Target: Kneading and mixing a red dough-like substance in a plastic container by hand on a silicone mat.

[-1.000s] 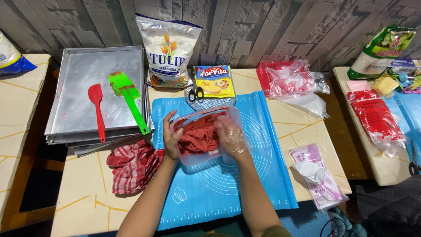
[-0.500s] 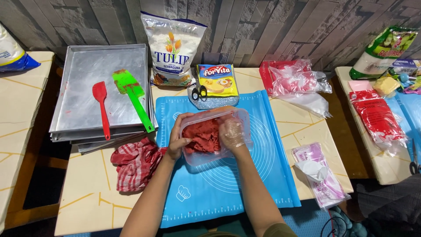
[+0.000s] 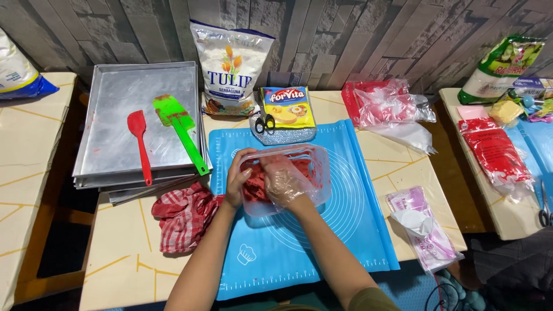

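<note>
Head view, centre of the frame: a clear plastic bag [image 3: 286,179] of red dough [image 3: 260,183] lies on the blue silicone mat [image 3: 299,242]. The left hand [image 3: 237,183] grips the bag's left edge, fingers curled closed on the plastic. The right hand [image 3: 283,185] (covered by a clear glove) is pressed into the dough; whether it is clenched cannot be told.

Upper left: stacked metal trays [image 3: 115,132] carry a red spatula [image 3: 139,144] and a green spatula [image 3: 180,131]. A red checked cloth [image 3: 184,216] lies just beside the mat's left edge. Top centre: a flour bag [image 3: 231,69], a yellow packet [image 3: 287,106] and scissors [image 3: 264,122].
</note>
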